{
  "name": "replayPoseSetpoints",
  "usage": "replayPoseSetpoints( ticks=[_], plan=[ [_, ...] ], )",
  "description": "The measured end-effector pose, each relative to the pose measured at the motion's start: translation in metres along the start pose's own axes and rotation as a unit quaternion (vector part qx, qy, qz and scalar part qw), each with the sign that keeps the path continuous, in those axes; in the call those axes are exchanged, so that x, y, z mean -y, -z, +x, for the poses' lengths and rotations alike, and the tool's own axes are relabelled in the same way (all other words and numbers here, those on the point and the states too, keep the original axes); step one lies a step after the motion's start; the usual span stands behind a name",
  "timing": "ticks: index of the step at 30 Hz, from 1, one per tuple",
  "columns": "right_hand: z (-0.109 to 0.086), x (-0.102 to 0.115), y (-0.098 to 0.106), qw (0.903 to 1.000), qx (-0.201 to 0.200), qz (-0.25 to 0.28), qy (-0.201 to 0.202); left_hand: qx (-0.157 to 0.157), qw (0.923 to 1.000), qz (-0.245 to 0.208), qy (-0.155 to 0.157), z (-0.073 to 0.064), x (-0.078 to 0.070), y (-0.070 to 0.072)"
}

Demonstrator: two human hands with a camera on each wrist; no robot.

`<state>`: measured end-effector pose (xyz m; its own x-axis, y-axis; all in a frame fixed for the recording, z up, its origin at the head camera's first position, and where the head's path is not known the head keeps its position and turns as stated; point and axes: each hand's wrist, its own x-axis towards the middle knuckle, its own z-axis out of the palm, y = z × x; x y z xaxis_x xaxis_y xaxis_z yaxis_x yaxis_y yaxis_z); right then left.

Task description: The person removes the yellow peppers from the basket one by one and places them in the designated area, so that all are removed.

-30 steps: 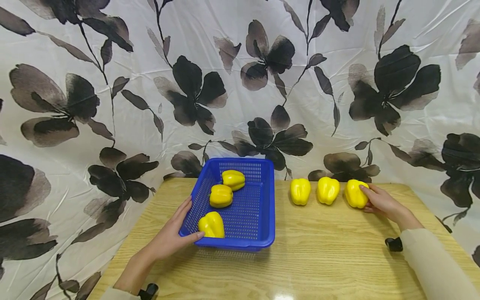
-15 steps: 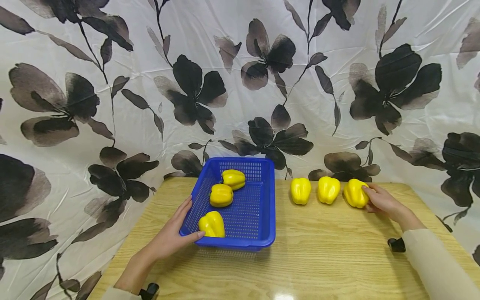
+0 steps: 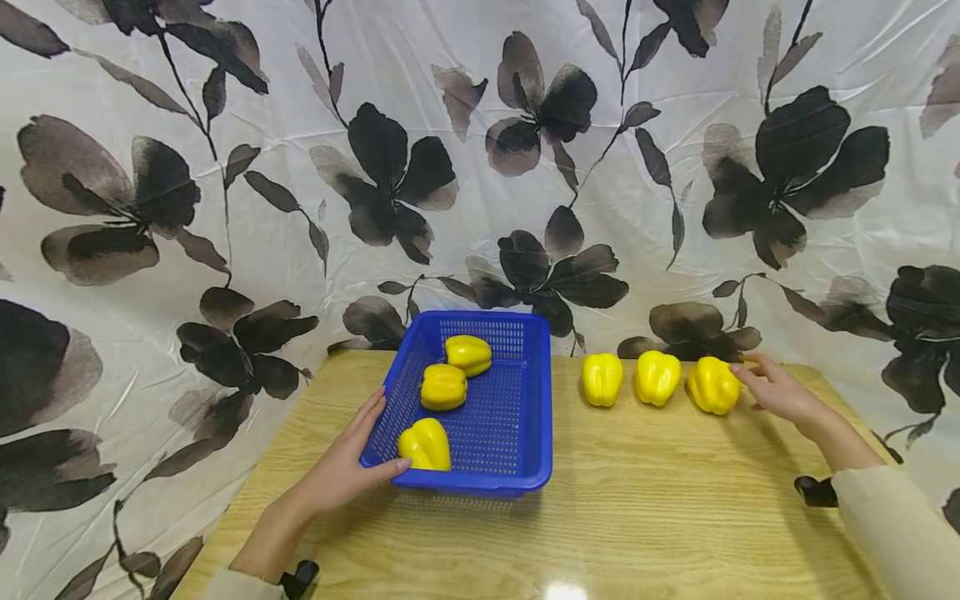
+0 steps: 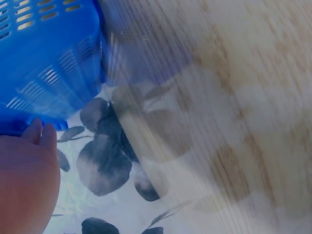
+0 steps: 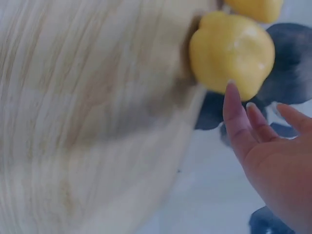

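Note:
A blue plastic basket (image 3: 534, 417) with perforated walls stands on the table, with three yellow bell peppers inside: one at the back (image 3: 468, 356), one in the middle (image 3: 443, 387) and one by the near left corner (image 3: 424, 446). My left hand (image 3: 341, 471) holds the basket's near left corner, thumb over the front rim and fingers along the left side. To the right, three more bell peppers stand in a row: a left one (image 3: 602, 380), a middle one (image 3: 657, 377) and a right one (image 3: 713, 386). Beside the right one, my right hand (image 3: 783, 396) has its fingers spread and grips nothing.
The wood-grain table (image 3: 645, 517) reaches back to a white curtain (image 3: 465, 208) printed with dark flowers. The pepper row lies near the table's back edge. A small black device (image 3: 816, 492) sits at my right wrist, and another (image 3: 300, 577) at my left.
My right hand has let go of the rightmost bell pepper and drawn slightly right, its fingers spreading. That pepper has turned a little. The left hand stays on the basket.

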<state>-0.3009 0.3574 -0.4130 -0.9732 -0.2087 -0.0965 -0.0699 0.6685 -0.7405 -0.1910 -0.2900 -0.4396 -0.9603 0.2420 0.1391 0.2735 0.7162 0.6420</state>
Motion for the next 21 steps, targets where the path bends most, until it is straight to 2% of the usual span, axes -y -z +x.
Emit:
replayPoseSetpoints(
  ticks=[12,21],
  plan=[
    [-0.005,0.04,-0.014,0.9974,-0.026,-0.041,0.053,0.003,1.0,-0.003,0.001,0.0,0.001,-0.001],
    [-0.01,0.066,-0.023,0.9945,-0.016,-0.052,0.089,0.001,1.0,0.002,0.002,0.001,0.001,0.0]
  ],
)
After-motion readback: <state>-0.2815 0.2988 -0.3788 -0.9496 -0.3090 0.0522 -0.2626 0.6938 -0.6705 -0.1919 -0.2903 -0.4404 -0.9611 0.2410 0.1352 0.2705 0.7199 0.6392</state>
